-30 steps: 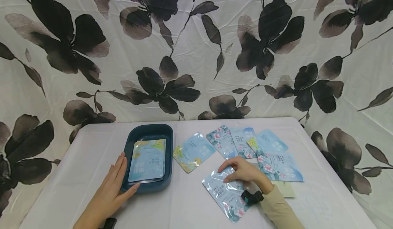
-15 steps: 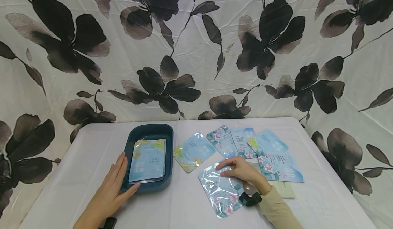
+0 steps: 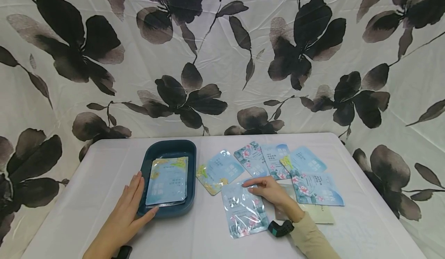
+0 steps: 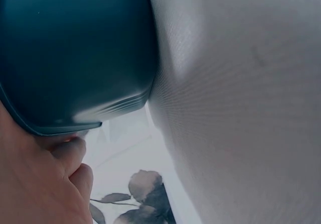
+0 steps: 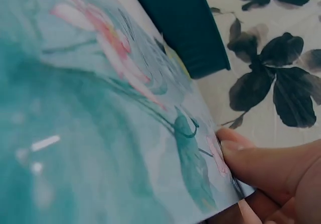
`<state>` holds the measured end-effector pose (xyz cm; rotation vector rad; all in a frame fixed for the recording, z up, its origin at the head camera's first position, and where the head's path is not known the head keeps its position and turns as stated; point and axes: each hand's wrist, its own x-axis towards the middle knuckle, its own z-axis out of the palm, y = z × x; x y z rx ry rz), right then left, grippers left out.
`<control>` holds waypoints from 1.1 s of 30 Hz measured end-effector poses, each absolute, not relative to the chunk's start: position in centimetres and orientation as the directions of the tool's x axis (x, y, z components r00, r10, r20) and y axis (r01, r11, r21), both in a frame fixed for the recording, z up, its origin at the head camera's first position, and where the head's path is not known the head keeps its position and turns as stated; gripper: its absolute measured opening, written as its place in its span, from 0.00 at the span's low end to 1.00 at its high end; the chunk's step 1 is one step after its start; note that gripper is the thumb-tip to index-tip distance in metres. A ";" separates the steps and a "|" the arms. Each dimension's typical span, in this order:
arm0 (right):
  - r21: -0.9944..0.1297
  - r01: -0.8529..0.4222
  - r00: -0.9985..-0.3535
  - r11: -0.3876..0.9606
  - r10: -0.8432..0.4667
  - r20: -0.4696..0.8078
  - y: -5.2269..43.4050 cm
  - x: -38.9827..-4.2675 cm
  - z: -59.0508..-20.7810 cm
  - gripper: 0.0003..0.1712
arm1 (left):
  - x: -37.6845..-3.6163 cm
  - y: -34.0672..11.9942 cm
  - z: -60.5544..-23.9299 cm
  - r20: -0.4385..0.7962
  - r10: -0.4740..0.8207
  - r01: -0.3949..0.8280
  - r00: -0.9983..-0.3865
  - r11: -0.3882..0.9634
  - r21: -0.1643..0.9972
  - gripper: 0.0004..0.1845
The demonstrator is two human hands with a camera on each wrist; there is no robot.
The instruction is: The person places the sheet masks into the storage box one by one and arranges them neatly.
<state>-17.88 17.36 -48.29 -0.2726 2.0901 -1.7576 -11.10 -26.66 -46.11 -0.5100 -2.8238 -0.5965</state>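
So the right hand has a glossy floral packet by its far right corner, and in the right wrist view the thumb and fingers are clearly pinching that edge, with pink flowers and teal leaves printed right up next to them. The packet lies near the middle of the white table, its long side running near-to-far, just right of the dark teal tray and just near a light blue packet with yellow flowers. The left hand lies against the near left edge of the tray with straight, relaxed fingers, thumb on the near rim, not gripping anything; the left wrist view only shows the tray's outer wall pressed close to the hand. Inside the tray there's a blue-and-yellow packet lying flat, and it looks like there's another one under it, though I can't tell for sure. Further right on the table a loose bunch of packets overlap each other: a floral one, a pale blue one, another pale blue one and a bigger floral one nearest the right edge. A beige card-like piece sticks out from under that last one. The right wrist has a dark band and a beige sleeve. Behind it all hangs a white cloth with big dark flowers.
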 end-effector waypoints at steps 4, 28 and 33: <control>-0.975 0.142 -0.923 0.171 -0.334 -0.193 16.9 -17.6 -48.3 0.15 | -11.2 -26.6 -46.0 0.271 0.297 0.377 -0.916 0.869 0.321 0.53; -0.967 0.252 -0.894 0.047 -0.371 -0.251 16.8 -18.0 -48.5 0.26 | -11.2 -26.8 -46.2 0.268 0.305 0.389 -0.914 0.847 0.362 0.55; -0.957 0.291 -0.890 0.018 -0.361 -0.277 16.6 -18.0 -48.2 0.25 | -11.2 -26.8 -46.0 0.253 0.306 0.384 -0.918 0.847 0.367 0.55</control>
